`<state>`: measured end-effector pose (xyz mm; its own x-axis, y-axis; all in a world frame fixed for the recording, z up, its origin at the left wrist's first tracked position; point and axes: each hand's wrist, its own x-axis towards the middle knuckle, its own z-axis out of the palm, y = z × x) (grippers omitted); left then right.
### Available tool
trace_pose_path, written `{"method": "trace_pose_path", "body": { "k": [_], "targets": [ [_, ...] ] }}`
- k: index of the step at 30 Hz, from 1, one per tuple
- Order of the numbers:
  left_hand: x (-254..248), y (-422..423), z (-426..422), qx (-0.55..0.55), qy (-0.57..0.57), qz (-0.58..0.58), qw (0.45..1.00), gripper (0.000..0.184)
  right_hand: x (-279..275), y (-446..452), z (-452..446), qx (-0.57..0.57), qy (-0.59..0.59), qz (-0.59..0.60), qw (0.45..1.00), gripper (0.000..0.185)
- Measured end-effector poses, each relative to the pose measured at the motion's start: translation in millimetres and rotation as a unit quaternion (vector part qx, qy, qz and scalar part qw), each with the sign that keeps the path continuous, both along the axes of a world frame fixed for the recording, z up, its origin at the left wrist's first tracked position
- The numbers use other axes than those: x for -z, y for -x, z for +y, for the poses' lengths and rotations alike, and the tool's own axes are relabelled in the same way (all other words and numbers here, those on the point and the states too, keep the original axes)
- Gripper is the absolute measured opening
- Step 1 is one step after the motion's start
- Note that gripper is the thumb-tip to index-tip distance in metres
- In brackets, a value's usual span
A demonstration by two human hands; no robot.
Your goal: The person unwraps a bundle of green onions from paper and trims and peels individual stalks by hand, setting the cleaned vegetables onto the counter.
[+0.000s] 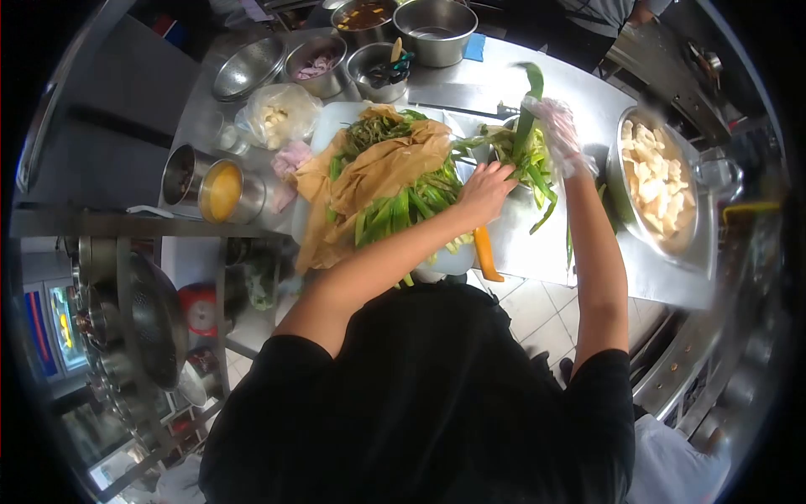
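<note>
My left hand (487, 195), bare, reaches to the near left edge of a pile of cut greens (531, 160); its fingertips touch the leaves, and what they pinch is too small to tell. My right hand (558, 130), in a clear plastic glove, is at the pile's right side, with a long green leaf (527, 122) at its fingers. Motion smears that hand. Left of the pile, brown paper (382, 168) and more green leaves (411, 202) lie on a white cutting board (336, 113). An orange-handled knife (485, 252) lies near the board's right edge, below my left hand.
A large bowl of pale pieces (659, 181) stands at right. Metal pots (435, 34) line the back, beside a blue cloth (475, 47). At left are a bag (281, 116), a pink cloth (290, 160) and a pot of yellow liquid (224, 191). Another person (588, 13) stands across the table.
</note>
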<state>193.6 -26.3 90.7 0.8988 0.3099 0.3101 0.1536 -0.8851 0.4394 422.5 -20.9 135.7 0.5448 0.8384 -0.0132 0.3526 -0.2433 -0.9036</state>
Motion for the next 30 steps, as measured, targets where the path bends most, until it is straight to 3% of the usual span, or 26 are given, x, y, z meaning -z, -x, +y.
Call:
{"method": "trace_pose_path", "body": {
  "k": [1, 4, 5, 7, 9, 10, 11, 12, 13, 14, 16, 17, 18, 19, 20, 21, 22, 23, 25, 26, 27, 29, 30],
  "targets": [
    [-1.1, -0.7, 1.4, -0.003, -0.001, -0.005, 1.0, 0.045, -8.8, 2.5, -4.1, -0.003, -0.001, -0.005, 1.0, 0.031],
    [-1.4, -0.2, 0.6, 0.003, 0.042, 0.032, 0.999, 0.044, -36.5, 7.9, -21.6, 0.048, -0.128, 0.167, 0.977, 0.029],
    [-0.4, -0.7, 0.0, 0.005, 0.028, 0.027, 0.999, 0.042, -43.2, 5.2, -22.9, 0.049, -0.132, 0.164, 0.976, 0.029],
    [-7.0, -3.4, 4.7, 0.016, 0.007, 0.02, 1.0, 0.039, -60.6, -1.8, -27.9, -0.013, -0.237, 0.279, 0.931, 0.026],
    [-21.5, -4.8, 12.7, -0.046, 0.246, -0.016, 0.968, 0.034, -88.4, 3.9, -38.6, -0.002, -0.214, 0.239, 0.947, 0.026],
    [-20.8, -12.8, 23.8, -0.074, 0.234, -0.137, 0.96, 0.03, -110.4, 19.4, -48.3, -0.032, -0.169, 0.054, 0.984, 0.027],
    [-38.4, -17.2, 31.6, -0.121, 0.275, -0.165, 0.939, 0.028, -121.2, 27.7, -56.6, -0.06, -0.113, -0.128, 0.983, 0.028],
    [-58.4, -20.9, 45.8, -0.132, 0.371, -0.15, 0.907, 0.031, -120.0, 22.7, -57.1, -0.074, -0.053, -0.125, 0.988, 0.028],
    [-70.3, -32.1, 63.5, -0.081, 0.391, -0.192, 0.896, 0.038, -106.0, 22.6, -61.5, -0.082, -0.083, -0.25, 0.961, 0.026],
    [-94.3, -37.9, 65.3, -0.09, 0.475, -0.237, 0.843, 0.04, -99.7, 28.2, -61.5, -0.103, -0.122, -0.308, 0.938, 0.024],
    [-126.9, -43.6, 74.9, -0.08, 0.55, -0.198, 0.807, 0.021, -108.2, 59.8, -59.0, -0.07, -0.108, -0.265, 0.956, 0.02],
    [-130.2, -48.8, 83.7, -0.057, 0.582, -0.192, 0.788, 0.015, -119.9, 78.2, -59.3, -0.016, -0.05, -0.16, 0.986, 0.019],
    [-131.1, -51.3, 89.8, -0.089, 0.582, -0.225, 0.777, 0.01, -102.6, 61.0, -53.8, -0.125, -0.043, -0.305, 0.943, 0.018],
    [-128.5, -54.0, 95.9, -0.12, 0.581, -0.255, 0.763, 0.006, -91.3, 55.8, -56.9, -0.124, -0.044, -0.305, 0.943, 0.018],
    [-133.0, -49.0, 103.7, -0.106, 0.622, -0.309, 0.712, 0.002, -81.6, 51.2, -59.8, -0.15, -0.032, -0.275, 0.949, 0.017],
    [-136.6, -43.1, 110.5, -0.109, 0.637, -0.344, 0.681, 0.005, -72.2, 46.2, -62.7, -0.175, -0.021, -0.245, 0.953, 0.017],
    [-133.6, -34.3, 126.3, -0.053, 0.652, -0.351, 0.671, 0.006, -58.5, 40.6, -69.7, -0.154, -0.055, -0.363, 0.917, 0.016],
    [-135.2, -23.9, 137.7, 0.0, 0.663, -0.357, 0.658, 0.008, -56.3, 37.3, -73.6, -0.155, -0.058, -0.36, 0.918, 0.016],
    [-143.3, -4.6, 141.5, 0.009, 0.679, -0.37, 0.634, 0.01, -53.9, 38.9, -74.6, -0.1, 0.092, -0.385, 0.913, 0.015],
    [-147.8, 1.7, 142.9, 0.024, 0.697, -0.383, 0.606, 0.012, -77.2, 52.7, -76.9, -0.035, 0.096, -0.286, 0.953, 0.014],
    [-146.2, 5.5, 146.5, 0.02, 0.693, -0.385, 0.609, 0.012, -69.0, 54.0, -76.2, -0.039, 0.091, -0.284, 0.954, 0.014],
    [-138.6, 11.8, 154.0, 0.222, 0.756, -0.35, 0.506, 0.02, -41.9, 49.7, -76.2, -0.042, -0.066, -0.488, 0.87, 0.013],
    [-138.3, 13.3, 152.4, 0.183, 0.783, -0.348, 0.482, 0.028, -33.1, 44.9, -77.4, -0.081, 0.027, -0.484, 0.871, 0.017]
  ]
}}
